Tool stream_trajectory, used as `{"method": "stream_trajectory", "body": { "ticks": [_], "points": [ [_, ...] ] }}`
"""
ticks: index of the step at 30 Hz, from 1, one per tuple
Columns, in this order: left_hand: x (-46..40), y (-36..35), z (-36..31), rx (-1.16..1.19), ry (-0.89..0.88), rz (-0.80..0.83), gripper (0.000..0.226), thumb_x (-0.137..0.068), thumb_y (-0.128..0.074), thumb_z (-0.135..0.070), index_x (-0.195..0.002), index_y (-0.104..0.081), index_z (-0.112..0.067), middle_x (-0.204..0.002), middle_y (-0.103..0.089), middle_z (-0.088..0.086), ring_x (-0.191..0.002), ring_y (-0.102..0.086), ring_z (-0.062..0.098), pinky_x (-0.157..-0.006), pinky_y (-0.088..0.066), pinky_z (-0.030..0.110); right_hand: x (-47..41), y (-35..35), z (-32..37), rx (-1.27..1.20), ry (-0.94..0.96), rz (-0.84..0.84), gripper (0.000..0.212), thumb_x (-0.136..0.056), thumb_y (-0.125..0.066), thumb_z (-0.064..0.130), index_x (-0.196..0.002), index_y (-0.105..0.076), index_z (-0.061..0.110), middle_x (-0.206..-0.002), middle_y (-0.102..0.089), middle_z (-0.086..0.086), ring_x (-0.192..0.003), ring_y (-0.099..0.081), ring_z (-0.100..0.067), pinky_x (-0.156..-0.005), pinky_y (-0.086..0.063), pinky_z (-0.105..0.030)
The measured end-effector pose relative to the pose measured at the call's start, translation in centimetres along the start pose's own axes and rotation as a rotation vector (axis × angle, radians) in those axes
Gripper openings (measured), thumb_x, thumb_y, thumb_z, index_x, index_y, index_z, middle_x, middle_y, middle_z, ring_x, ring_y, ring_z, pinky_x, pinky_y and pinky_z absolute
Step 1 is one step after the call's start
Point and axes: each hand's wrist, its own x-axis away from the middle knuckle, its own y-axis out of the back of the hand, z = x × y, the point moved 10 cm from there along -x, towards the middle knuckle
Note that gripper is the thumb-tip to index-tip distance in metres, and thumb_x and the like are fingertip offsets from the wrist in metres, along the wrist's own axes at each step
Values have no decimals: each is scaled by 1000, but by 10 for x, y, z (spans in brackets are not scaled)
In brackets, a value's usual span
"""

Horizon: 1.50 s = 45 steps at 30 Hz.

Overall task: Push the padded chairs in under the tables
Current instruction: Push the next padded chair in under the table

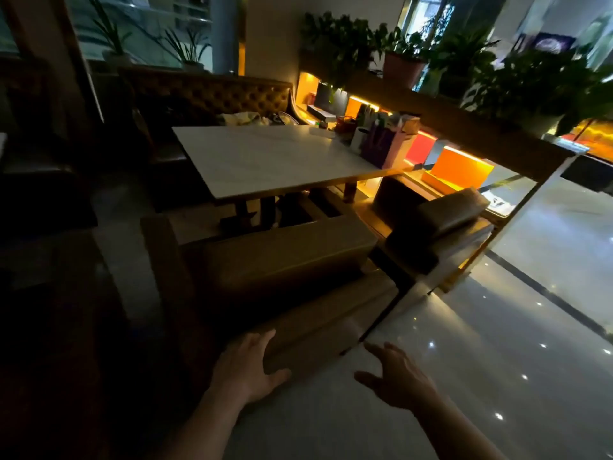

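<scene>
Here, low in the frame, the left hand [247,366] presses flat on the padded chair [282,263]; the right hand [394,376] hovers spread and empty, likely readying a push toward the table [265,161].

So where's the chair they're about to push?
In the head view the near padded chair stands at centre, just in front of the white table, left of a second chair; the left hand rests on its back.

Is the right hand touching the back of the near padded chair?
Apart. The head view shows the right hand open over bare floor, beside the near padded chair.
</scene>
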Motion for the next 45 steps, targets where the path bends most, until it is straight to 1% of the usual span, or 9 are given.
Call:
{"method": "stream_trajectory", "body": {
  "ticks": [4,8,11,14,20,25,27,34,45],
  "points": [
    [-50,-8,-15,2,23,33,99,-71,-54,-81,-152,-14,-41,-158,-22,-8,-142,-25,19,-113,-30,45,-57,27,-25,31,-20,-24,79,-85,-53,68,-151,-30,31,-144,-44,-3,-129,-45,-22,-103,-45,-40],
    [-92,-17,-17,0,71,41,100,-69,-52,-84,-151,-11,-44,-159,-20,-9,-142,-25,19,-111,-33,43,-108,25,-31,13,25,9,78,-87,-55,64,-152,-30,29,-150,-40,-4,-136,-40,-25,-108,-40,-40],
    [-120,-24,-16,0,115,33,100,-70,-54,-83,-151,-8,-45,-160,-16,-8,-143,-23,19,-112,-30,43,-151,17,-36,39,65,44,82,-83,-52,71,-151,-29,33,-146,-43,-2,-133,-43,-23,-103,-45,-42],
    [-150,-32,-13,-11,178,30,104,-68,-57,-82,-151,-7,-46,-161,-15,-8,-144,-21,20,-113,-29,45,-201,10,-40,99,134,48,81,-84,-55,69,-152,-27,34,-151,-40,-1,-138,-40,-23,-105,-41,-40],
    [-199,-57,-7,-39,303,-1,109,-67,-64,-78,-152,-4,-45,-162,-10,-7,-146,-16,21,-116,-21,45,-303,-18,-55,160,274,108,93,-80,-63,67,-155,-19,33,-164,-16,-12,-151,-11,-34,-120,-23,-50],
    [-219,-82,8,-56,368,4,117,-61,-69,-77,-151,1,-47,-163,-5,-7,-147,-10,25,-118,-18,48,-361,-38,-73,317,364,153,122,-68,-69,74,-150,17,46,-162,22,-7,-148,22,-35,-115,-3,-66],
    [-219,-90,11,-86,377,-4,117,-62,-69,-77,-151,1,-47,-163,-6,-7,-148,-8,25,-119,-13,46,-371,-46,-73,351,386,176,125,-65,-69,76,-146,23,51,-162,25,-7,-147,24,-36,-113,-2,-69],
    [-216,-95,20,-74,358,-193,101,-68,-63,-76,-150,-9,-48,-157,-23,-11,-144,-18,22,-120,-13,42,-372,-49,-65,340,402,53,112,-68,-58,84,-152,7,48,-165,3,-15,-149,9,-42,-112,-17,-71],
    [-182,-101,23,-58,330,-300,93,-72,-65,-70,-149,-18,-45,-154,-32,-11,-140,-28,15,-120,-16,41,-342,-70,-61,340,407,152,107,-74,-56,78,-149,13,46,-164,12,-13,-147,17,-43,-115,-10,-71]
  ]
}}
